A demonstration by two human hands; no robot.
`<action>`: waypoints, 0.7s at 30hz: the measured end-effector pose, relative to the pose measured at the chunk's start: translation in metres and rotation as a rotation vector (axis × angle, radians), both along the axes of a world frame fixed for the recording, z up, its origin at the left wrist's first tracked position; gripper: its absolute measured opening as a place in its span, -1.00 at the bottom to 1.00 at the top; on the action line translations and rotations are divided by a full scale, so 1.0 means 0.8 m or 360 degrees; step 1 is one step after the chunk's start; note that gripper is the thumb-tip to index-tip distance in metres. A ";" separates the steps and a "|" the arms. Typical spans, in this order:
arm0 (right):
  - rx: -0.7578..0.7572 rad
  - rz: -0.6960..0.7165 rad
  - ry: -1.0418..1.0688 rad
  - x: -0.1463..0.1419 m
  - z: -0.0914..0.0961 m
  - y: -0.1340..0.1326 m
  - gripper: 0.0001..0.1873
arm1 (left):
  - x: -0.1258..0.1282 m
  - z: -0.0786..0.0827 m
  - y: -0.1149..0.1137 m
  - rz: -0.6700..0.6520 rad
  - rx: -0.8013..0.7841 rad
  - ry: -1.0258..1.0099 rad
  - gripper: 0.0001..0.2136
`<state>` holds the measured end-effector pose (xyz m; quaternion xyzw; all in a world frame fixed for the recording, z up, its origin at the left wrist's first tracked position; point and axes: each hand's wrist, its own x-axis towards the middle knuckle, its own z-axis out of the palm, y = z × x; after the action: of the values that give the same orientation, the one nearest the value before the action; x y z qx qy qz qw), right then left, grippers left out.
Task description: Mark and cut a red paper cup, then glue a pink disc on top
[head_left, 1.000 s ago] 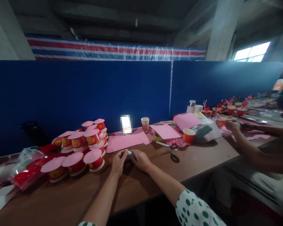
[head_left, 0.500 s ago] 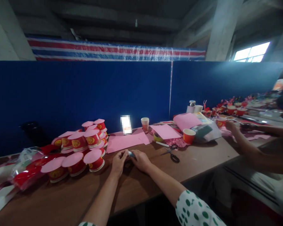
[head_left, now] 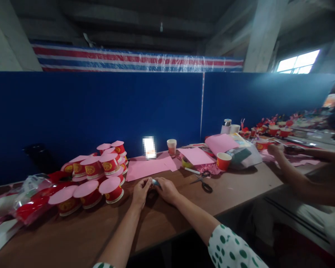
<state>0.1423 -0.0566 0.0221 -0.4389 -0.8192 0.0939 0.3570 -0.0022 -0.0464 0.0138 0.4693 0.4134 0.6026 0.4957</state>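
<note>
Above the brown table, my left hand (head_left: 140,192) and my right hand (head_left: 166,190) meet with their fingertips pinched close together. Between them sits a small pale-blue piece (head_left: 155,182), mostly covered by the fingers, so its kind does not show. Both hands are closed on it. Just beyond my fingers lie pink paper sheets (head_left: 145,169). To the left stand several red paper cups (head_left: 114,193), upside down, each with a pink disc on top. Black-handled scissors (head_left: 205,184) rest on the table right of my right hand.
A white stick (head_left: 192,171), a red cup (head_left: 223,162) and a pale cup (head_left: 171,146) stand or lie farther back. Plastic-wrapped red material (head_left: 36,201) lies at the left. A co-worker's arm (head_left: 293,178) reaches in at the right. A blue partition (head_left: 100,104) closes off the back.
</note>
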 end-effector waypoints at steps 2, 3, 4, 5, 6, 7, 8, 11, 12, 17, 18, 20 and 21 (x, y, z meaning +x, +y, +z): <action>0.0005 0.0000 -0.0001 0.000 0.000 0.000 -0.74 | -0.001 -0.001 0.000 0.0004 0.0005 0.0016 -0.63; 0.0008 0.0000 -0.0001 0.000 0.000 0.000 -0.74 | -0.001 -0.002 0.001 0.0007 0.0006 0.0025 -0.64; 0.0011 -0.0001 -0.0001 0.000 0.000 0.000 -0.75 | -0.001 -0.002 0.001 0.0009 0.0008 0.0034 -0.64; 0.0014 -0.0002 0.0000 0.000 0.000 0.000 -0.75 | -0.001 -0.002 0.001 0.0009 0.0010 0.0044 -0.64; 0.0019 -0.0003 0.0001 0.000 0.000 0.000 -0.76 | -0.002 -0.002 0.001 0.0005 0.0014 0.0053 -0.65; 0.0024 -0.0003 0.0003 0.000 0.000 -0.001 -0.76 | -0.002 -0.002 0.001 -0.0001 0.0019 0.0063 -0.64; 0.0029 -0.0003 0.0006 0.000 0.001 -0.001 -0.76 | -0.002 -0.002 0.001 -0.0006 0.0027 0.0070 -0.64; 0.0044 -0.0007 0.0013 0.001 0.001 -0.001 -0.75 | -0.002 -0.001 0.000 -0.0016 0.0050 0.0087 -0.65; 0.0048 -0.0012 0.0016 0.001 0.002 -0.001 -0.75 | -0.001 -0.001 0.000 -0.0014 0.0056 0.0089 -0.65; 0.0084 -0.0066 0.0032 0.001 0.001 0.000 -0.71 | -0.001 -0.002 0.002 0.0047 0.0052 0.0067 -0.54; 0.0093 -0.0082 0.0034 0.002 0.000 0.000 -0.70 | -0.001 -0.002 0.003 0.0051 0.0049 0.0062 -0.53; 0.0111 -0.0110 0.0036 0.002 0.000 0.000 -0.68 | -0.001 -0.003 0.004 0.0046 0.0050 0.0055 -0.54; 0.0120 -0.0119 0.0035 0.002 0.001 -0.001 -0.67 | -0.001 -0.004 0.005 0.0044 0.0051 0.0054 -0.54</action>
<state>0.1440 -0.0572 0.0225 -0.4546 -0.8011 0.0545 0.3856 -0.0031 -0.0426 0.0105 0.4816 0.4184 0.6079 0.4727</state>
